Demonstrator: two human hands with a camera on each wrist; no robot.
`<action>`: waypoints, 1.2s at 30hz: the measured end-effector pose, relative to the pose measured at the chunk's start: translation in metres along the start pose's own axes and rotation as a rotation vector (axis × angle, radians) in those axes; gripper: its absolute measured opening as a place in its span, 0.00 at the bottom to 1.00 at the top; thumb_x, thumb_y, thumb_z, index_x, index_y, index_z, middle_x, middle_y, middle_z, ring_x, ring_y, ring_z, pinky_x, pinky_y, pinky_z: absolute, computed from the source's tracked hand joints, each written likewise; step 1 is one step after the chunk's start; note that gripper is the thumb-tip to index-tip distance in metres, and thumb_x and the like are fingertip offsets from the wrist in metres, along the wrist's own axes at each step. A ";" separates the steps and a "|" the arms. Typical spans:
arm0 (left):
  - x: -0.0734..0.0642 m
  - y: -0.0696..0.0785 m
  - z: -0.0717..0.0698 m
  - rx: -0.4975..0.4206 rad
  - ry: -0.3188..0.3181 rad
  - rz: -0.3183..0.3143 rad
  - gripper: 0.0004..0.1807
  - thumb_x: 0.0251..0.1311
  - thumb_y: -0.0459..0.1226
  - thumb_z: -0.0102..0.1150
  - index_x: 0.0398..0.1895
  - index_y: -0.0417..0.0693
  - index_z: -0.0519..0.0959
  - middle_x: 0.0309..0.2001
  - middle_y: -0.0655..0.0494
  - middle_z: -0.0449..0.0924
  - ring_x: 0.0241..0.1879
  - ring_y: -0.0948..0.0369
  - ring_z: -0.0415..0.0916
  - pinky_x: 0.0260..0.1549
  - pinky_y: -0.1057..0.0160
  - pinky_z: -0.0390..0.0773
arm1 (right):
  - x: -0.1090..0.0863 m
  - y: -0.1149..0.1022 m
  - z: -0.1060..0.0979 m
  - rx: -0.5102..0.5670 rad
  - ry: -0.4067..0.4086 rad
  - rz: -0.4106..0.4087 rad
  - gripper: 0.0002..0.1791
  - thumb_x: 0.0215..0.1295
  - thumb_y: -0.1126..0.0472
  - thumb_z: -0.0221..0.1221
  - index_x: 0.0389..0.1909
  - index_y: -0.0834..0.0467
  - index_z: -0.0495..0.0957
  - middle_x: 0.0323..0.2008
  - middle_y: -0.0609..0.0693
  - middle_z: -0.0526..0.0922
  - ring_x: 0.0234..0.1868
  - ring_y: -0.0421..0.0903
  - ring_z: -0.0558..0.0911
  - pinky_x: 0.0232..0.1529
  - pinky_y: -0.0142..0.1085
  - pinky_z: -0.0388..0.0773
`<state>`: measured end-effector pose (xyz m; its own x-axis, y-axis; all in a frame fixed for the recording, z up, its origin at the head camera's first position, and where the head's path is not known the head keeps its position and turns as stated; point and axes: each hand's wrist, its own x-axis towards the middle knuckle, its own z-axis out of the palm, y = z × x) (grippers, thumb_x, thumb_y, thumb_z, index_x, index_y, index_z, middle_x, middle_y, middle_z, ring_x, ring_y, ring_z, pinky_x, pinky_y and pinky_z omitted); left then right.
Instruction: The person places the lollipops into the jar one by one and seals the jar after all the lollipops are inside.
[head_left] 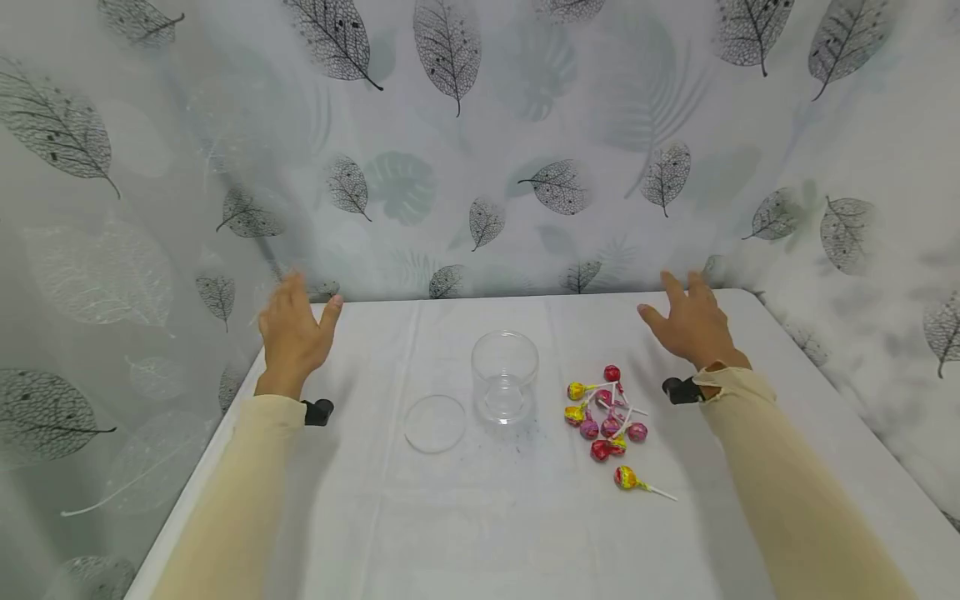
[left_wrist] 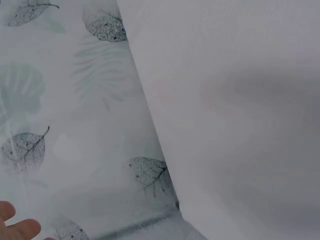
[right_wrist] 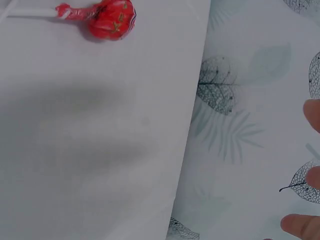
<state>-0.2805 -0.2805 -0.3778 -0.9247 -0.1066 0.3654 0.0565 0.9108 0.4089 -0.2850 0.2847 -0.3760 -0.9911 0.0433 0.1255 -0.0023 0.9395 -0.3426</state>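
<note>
Above the far left part of the table, my left hand (head_left: 298,337) is raised with its fingers spread and nothing in it. My right hand (head_left: 692,327) is held up the same way over the far right, also without anything in it. Between them stands a clear, round jar (head_left: 506,375), upright and lidless. Left of the jar lies a transparent round lid (head_left: 435,424). A loose pile of lollipops (head_left: 609,426) in red, yellow and pink wrappers sits to the jar's right, nearest my right hand. One red lollipop (right_wrist: 112,20) shows in the right wrist view.
A single yellow-and-red lollipop (head_left: 626,477) lies nearer to me than the pile, its white stick pointing right. The white cloth-covered table (head_left: 465,533) ends at the back against a leaf-patterned curtain (head_left: 480,167), which also hangs along both sides.
</note>
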 end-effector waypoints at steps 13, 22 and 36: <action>-0.028 0.015 0.033 -0.284 -0.048 0.064 0.50 0.64 0.60 0.51 0.78 0.48 0.38 0.76 0.42 0.44 0.74 0.42 0.44 0.67 0.37 0.47 | -0.016 -0.017 0.014 0.033 -0.127 -0.066 0.34 0.68 0.50 0.55 0.69 0.64 0.61 0.62 0.74 0.61 0.59 0.70 0.67 0.56 0.66 0.66; -0.042 0.024 0.048 -0.408 -0.145 0.057 0.51 0.61 0.63 0.53 0.78 0.57 0.38 0.77 0.52 0.44 0.74 0.47 0.45 0.66 0.37 0.51 | -0.023 -0.018 0.027 0.039 -0.250 -0.101 0.29 0.68 0.50 0.56 0.65 0.61 0.68 0.57 0.69 0.73 0.53 0.64 0.75 0.49 0.59 0.75; -0.053 0.058 0.067 -0.537 -0.269 0.130 0.51 0.60 0.60 0.58 0.77 0.66 0.37 0.76 0.58 0.45 0.74 0.56 0.46 0.65 0.38 0.54 | -0.026 -0.024 0.038 0.076 -0.429 -0.158 0.15 0.65 0.51 0.59 0.45 0.56 0.82 0.41 0.54 0.82 0.39 0.50 0.79 0.35 0.41 0.78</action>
<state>-0.2533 -0.1958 -0.4297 -0.9563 0.1597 0.2449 0.2918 0.5741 0.7650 -0.2639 0.2477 -0.4068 -0.9431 -0.2578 -0.2099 -0.1512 0.8949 -0.4199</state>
